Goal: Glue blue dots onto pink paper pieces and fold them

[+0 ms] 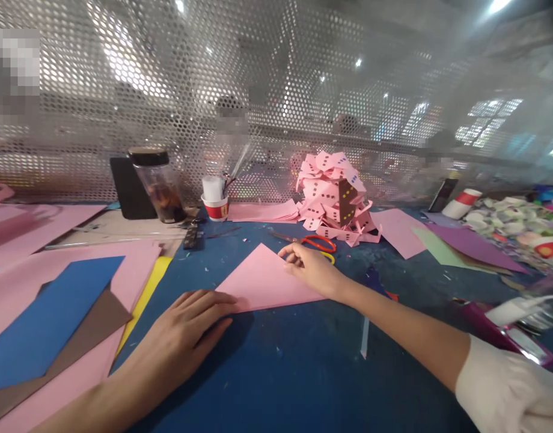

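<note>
A pink sheet of paper (267, 279), folded into a triangle, lies on the blue table with its point away from me. My left hand (186, 328) rests at its left corner, fingers stretched out and fingertips on the paper. At the slanting right edge, my right hand (310, 267) has its fingers curled and pinched on the paper. Just behind that hand are scissors (319, 242) with red and yellow handles, partly hidden by it. Farther back stands a pile of folded pink paper pieces (321, 195) with small dark marks.
Blue (55, 319) and brown paper lie on large pink sheets at the left. A lidded jar (159, 186) and a paper cup (216, 207) stand by the perforated metal screen (267, 78). Coloured sheets (475, 246), a purple-red phone-like object (511, 331) and heaped scraps lie right.
</note>
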Available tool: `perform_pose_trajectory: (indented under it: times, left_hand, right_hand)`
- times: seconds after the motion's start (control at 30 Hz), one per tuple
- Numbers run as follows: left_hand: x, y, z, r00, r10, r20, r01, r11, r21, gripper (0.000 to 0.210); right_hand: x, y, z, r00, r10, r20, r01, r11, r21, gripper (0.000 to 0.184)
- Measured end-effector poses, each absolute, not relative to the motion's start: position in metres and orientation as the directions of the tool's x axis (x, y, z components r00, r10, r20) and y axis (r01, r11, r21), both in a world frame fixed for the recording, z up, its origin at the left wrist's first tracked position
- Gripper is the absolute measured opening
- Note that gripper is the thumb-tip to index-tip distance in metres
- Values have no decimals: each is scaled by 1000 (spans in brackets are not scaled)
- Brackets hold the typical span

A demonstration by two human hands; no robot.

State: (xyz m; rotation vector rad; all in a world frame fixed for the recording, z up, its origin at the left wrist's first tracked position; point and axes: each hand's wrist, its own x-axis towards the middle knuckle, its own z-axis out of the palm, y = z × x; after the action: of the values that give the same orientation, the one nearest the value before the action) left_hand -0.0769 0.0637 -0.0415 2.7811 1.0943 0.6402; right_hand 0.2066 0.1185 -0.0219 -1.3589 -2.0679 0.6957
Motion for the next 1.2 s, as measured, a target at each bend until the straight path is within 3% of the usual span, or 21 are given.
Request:
perform_pose_trajectory:
  times: [0.13, 0.17, 0.3, 0.6, 0.77, 1.2]
  left_hand:
    - [-76, 69, -46, 645, 685, 338, 638, -727, 255, 25]
    - [-76, 69, -46, 639, 688, 344, 641, -724, 256, 24]
    - [-79, 67, -48, 622, 701, 349, 660, -709, 248, 24]
    - [-81, 62, -44, 581, 737, 346, 706, -667, 238, 24]
    - [-80, 63, -42, 563, 745, 357, 706, -658, 260, 23]
    - [-80, 61, -40, 481, 801, 357, 759, -584, 288, 19]
  right_hand:
    - [204, 101, -12, -375, 815, 442, 687, 565, -457, 17]
    - [203, 95, -10, -432, 781, 451, 671, 612, -418, 14]
    - [198, 75, -15, -661, 672, 335, 610, 741, -281, 15]
    - [195, 67, -25, -770, 579, 267, 615, 785, 73, 17]
    - [192, 67, -28, -737, 605, 302, 634, 774, -3, 19]
    - [187, 70, -27, -522, 782, 342, 618, 623, -481, 9]
